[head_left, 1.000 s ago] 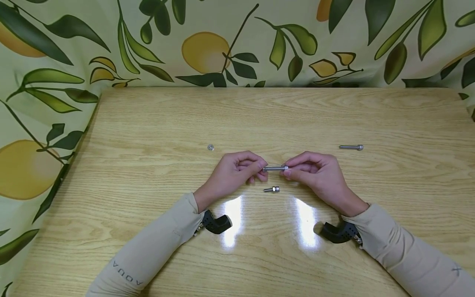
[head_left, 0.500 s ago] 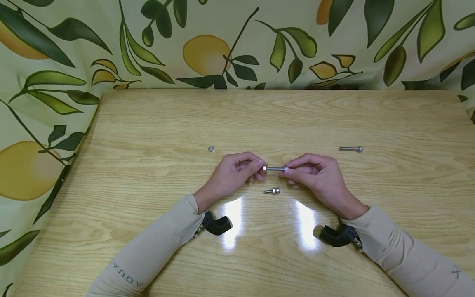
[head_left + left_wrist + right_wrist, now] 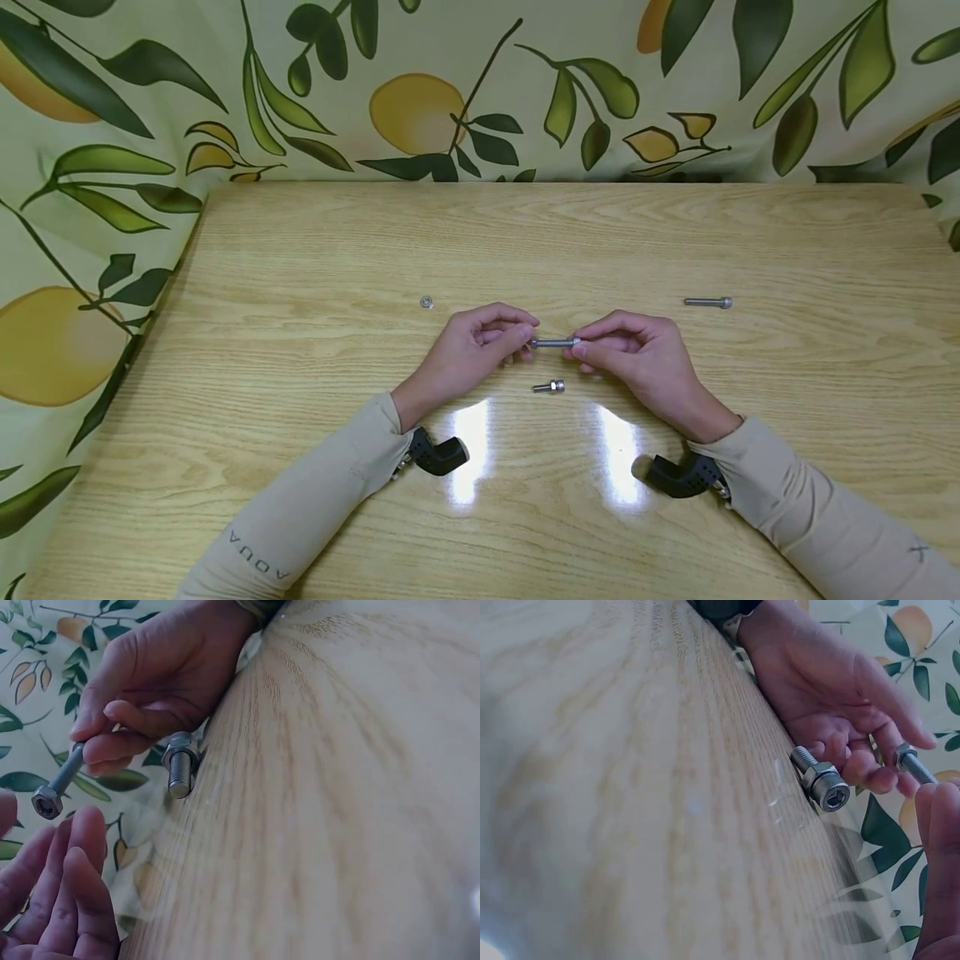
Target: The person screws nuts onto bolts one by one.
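The right hand (image 3: 647, 357) pinches the bolt (image 3: 557, 342) at its head, between thumb and fingers, above the table (image 3: 360, 250). The nut (image 3: 46, 802) sits at the bolt's far end. The left hand (image 3: 471, 348) is beside it, fingers loosely bent and parted from the thumb; it seems to grip nothing, and whether a fingertip brushes the nut I cannot tell.

For turning the nut on, a firm hold on the head should stop the bolt spinning along. Best to pinch the nut across opposite flats, keep it square to the shank, and turn lightly, backing off if it binds. With so little thread engaged, a careless nudge could tip it off. The short bolt (image 3: 540, 387) lies just below, so low fingers might knock it.
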A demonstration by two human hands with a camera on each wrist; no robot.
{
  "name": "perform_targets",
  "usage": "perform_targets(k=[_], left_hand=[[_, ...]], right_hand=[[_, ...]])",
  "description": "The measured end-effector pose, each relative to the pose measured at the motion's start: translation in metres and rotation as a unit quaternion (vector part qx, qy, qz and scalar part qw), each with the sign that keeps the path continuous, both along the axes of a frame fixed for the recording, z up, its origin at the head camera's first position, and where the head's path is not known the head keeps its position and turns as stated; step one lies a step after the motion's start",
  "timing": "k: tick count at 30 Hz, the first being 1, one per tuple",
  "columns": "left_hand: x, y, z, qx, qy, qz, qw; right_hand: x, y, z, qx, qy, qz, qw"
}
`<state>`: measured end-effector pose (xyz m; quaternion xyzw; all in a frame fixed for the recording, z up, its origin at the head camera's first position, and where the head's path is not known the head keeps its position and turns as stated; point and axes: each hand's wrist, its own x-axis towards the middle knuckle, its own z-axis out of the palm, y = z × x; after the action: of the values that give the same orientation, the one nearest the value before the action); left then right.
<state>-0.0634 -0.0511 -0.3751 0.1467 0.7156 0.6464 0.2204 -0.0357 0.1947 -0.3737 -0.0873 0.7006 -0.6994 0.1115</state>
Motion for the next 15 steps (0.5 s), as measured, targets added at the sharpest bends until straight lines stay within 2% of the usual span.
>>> perform_targets(k=[6, 15], left_hand=[[0.0, 0.0011, 0.0014, -0.02, 0.008, -0.006, 0.9997], [0.0008, -0.0002, 0.0023, -0.019, 0.004, -0.005, 0.9998]], right_hand=[[-0.0005, -0.0002, 0.0011, 0.008, -0.007, -0.002, 0.9999], [-0.001, -0.0005, 0.0018, 0.012, -0.013, -0.002, 0.9998]])
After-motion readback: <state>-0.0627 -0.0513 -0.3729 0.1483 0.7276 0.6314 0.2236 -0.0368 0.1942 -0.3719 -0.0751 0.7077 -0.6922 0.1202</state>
